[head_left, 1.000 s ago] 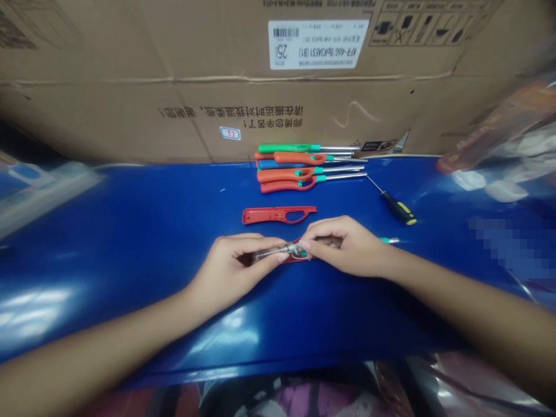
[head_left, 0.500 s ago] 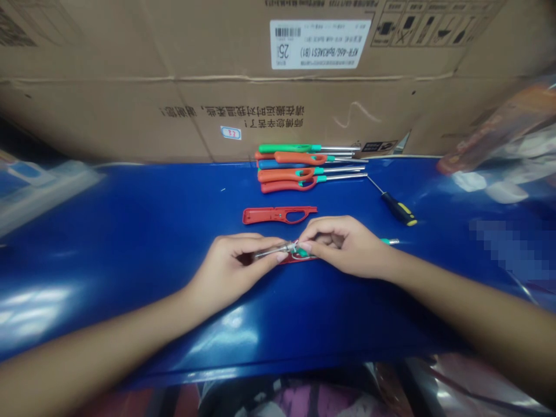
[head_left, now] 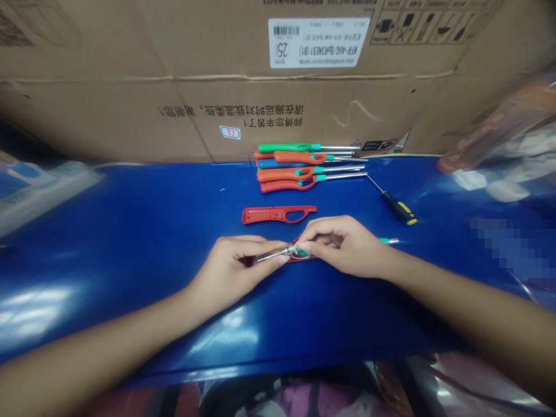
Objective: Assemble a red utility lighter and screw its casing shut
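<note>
My left hand [head_left: 234,263] grips a clear, narrow fuel tank [head_left: 271,255] from a long-necked lighter between thumb and fingers. At the tank's right end, my right hand [head_left: 343,246] pinches close to a small metallic fitting [head_left: 293,249] and a thin pale tube; what lies between the fingertips is too small to make out. Beneath both hands is a red half shell [head_left: 299,259], mostly covered. A green collar with a metal nozzle [head_left: 392,241] sticks out beyond my right wrist. Just behind lies the matching red half shell [head_left: 264,215], its hollow side up.
Several long-necked lighters [head_left: 289,175], red, orange, green and blue, are stacked at the back of the blue table [head_left: 143,214]. A black and yellow screwdriver [head_left: 398,208] lies right of them. A large cardboard box [head_left: 130,110] stands behind. Blurred plastic-wrapped items [head_left: 508,168] sit far right.
The tank has shifted slightly to the right with my left hand, its fitting now nearer my right fingertips. My right hand keeps nearly the same place.
</note>
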Motion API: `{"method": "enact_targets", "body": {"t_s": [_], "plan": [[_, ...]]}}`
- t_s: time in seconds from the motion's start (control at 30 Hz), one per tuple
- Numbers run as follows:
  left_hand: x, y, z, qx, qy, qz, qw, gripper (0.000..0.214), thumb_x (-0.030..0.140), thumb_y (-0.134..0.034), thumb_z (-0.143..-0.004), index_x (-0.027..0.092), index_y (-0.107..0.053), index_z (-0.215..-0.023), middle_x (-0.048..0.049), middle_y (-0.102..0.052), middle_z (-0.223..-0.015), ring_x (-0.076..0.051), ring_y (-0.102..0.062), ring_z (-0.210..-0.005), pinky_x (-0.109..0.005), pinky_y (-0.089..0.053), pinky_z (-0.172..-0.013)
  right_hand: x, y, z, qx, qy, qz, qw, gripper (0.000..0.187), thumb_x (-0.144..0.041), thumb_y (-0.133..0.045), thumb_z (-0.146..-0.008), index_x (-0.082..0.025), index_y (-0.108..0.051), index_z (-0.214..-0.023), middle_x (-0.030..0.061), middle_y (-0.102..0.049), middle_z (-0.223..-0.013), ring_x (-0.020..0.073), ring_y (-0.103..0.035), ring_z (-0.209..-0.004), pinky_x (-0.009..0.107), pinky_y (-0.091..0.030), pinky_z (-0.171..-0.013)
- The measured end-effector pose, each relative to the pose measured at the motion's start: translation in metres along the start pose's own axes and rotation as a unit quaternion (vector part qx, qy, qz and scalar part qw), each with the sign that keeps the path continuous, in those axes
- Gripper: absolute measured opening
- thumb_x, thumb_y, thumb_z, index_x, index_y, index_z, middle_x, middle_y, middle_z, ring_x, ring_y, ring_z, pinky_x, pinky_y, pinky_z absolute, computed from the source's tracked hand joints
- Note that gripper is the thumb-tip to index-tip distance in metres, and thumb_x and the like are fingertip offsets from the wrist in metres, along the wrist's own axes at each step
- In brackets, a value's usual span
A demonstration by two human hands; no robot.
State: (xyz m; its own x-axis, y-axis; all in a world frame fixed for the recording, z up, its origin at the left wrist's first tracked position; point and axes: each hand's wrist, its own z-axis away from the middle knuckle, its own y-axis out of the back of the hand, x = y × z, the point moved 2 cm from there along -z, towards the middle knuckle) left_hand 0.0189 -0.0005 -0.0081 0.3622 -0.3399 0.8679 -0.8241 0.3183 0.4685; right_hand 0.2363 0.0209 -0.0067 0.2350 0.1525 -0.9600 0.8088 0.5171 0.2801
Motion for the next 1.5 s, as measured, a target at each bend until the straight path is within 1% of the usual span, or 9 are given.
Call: {"method": "enact_targets", "body": {"t_s": [0.27,0.53,0.7,0.93,1.23,1.33,1.4,1.43,1.5], "plan": [[0.002,0.0,-0.001,0.013,-0.008,-0.003,1.0,0.021,0.028,-0.075,-0.088,0.024,-0.081,-0.108,-0.0045,-0.08,-0.098,-0.018,-0.073,-0.082,-0.028,-0.058,-0.074,-0.001,-0.001,-0.002,0.022,-0.034,0.01,0.999,0.023,-0.038,-0.065,-0.087,-0.017,-0.069,-0.079,0.0021,-0.068,-0.072,0.0106,-0.057,-0.06,0.025,-0.045,-0.056],[0.003,0.0,-0.001,0.021,-0.012,-0.01,1.0,0.021,0.028,-0.076,-0.087,0.023,-0.081,-0.107,-0.0051,-0.08,-0.098,-0.018,-0.074,-0.082,-0.027,-0.058,-0.071,0.001,-0.001,-0.001,0.009,-0.039,0.007,0.999,0.025,-0.039,-0.064,-0.089,-0.017,-0.068,-0.078,0.0023,-0.068,-0.074,0.0112,-0.059,-0.063,0.025,-0.046,-0.059],[0.003,0.001,-0.001,0.038,0.011,0.015,0.999,0.018,0.029,-0.077,-0.086,0.023,-0.082,-0.102,-0.004,-0.08,-0.1,-0.017,-0.075,-0.083,-0.024,-0.058,-0.071,0.002,0.0,0.0,0.013,-0.034,-0.003,0.999,0.018,-0.035,-0.067,-0.087,-0.017,-0.07,-0.085,0.0023,-0.067,-0.076,0.0114,-0.058,-0.064,0.026,-0.046,-0.06],[0.002,0.001,-0.001,0.033,0.009,0.015,0.999,0.018,0.03,-0.077,-0.086,0.025,-0.082,-0.103,-0.0033,-0.081,-0.1,-0.017,-0.075,-0.081,-0.023,-0.058,-0.069,0.002,-0.001,-0.001,0.029,-0.01,0.014,0.999,0.017,-0.033,-0.067,-0.087,-0.017,-0.071,-0.083,0.0014,-0.064,-0.076,0.0093,-0.051,-0.061,0.025,-0.041,-0.056],[-0.001,0.001,-0.001,0.016,0.004,0.01,1.0,0.021,0.031,-0.076,-0.088,0.027,-0.081,-0.108,-0.0035,-0.08,-0.102,-0.018,-0.075,-0.083,-0.026,-0.059,-0.072,0.001,-0.002,-0.002,0.024,-0.007,0.026,0.999,0.017,-0.032,-0.066,-0.087,-0.017,-0.072,-0.084,0.0029,-0.067,-0.078,0.0107,-0.056,-0.063,0.024,-0.045,-0.057],[0.0,0.005,-0.003,0.007,0.008,0.004,1.0,0.022,0.034,-0.075,-0.088,0.027,-0.081,-0.108,-0.0031,-0.08,-0.104,-0.019,-0.075,-0.086,-0.026,-0.059,-0.073,0.0,0.0,-0.002,0.041,0.016,0.05,0.998,0.018,-0.034,-0.066,-0.089,-0.017,-0.072,-0.085,0.003,-0.067,-0.08,0.0093,-0.054,-0.061,0.023,-0.043,-0.054],[0.001,0.01,-0.004,-0.001,0.007,-0.009,1.0,0.023,0.036,-0.076,-0.088,0.028,-0.08,-0.108,-0.0033,-0.08,-0.104,-0.02,-0.075,-0.088,-0.027,-0.059,-0.075,-0.003,0.004,0.0,0.066,0.066,0.107,0.99,0.018,-0.033,-0.065,-0.09,-0.017,-0.073,-0.089,0.0032,-0.066,-0.085,0.0073,-0.05,-0.056,0.023,-0.041,-0.051],[0.001,0.013,-0.005,-0.01,0.004,-0.019,1.0,0.023,0.037,-0.075,-0.088,0.028,-0.08,-0.108,-0.0034,-0.08,-0.104,-0.02,-0.074,-0.089,-0.027,-0.059,-0.077,-0.006,0.005,0.002,0.075,0.1,0.149,0.981,0.017,-0.032,-0.065,-0.091,-0.018,-0.073,-0.093,0.0034,-0.066,-0.087,0.007,-0.05,-0.055,0.023,-0.042,-0.051],[0.002,0.019,-0.006,-0.034,-0.008,-0.041,0.999,0.022,0.036,-0.074,-0.089,0.028,-0.08,-0.109,-0.004,-0.079,-0.104,-0.019,-0.073,-0.09,-0.028,-0.058,-0.079,-0.011,0.008,0.005,0.07,0.166,0.243,0.953,0.018,-0.031,-0.064,-0.092,-0.019,-0.072,-0.103,0.0053,-0.066,-0.097,0.01,-0.056,-0.065,0.025,-0.047,-0.058]]}}
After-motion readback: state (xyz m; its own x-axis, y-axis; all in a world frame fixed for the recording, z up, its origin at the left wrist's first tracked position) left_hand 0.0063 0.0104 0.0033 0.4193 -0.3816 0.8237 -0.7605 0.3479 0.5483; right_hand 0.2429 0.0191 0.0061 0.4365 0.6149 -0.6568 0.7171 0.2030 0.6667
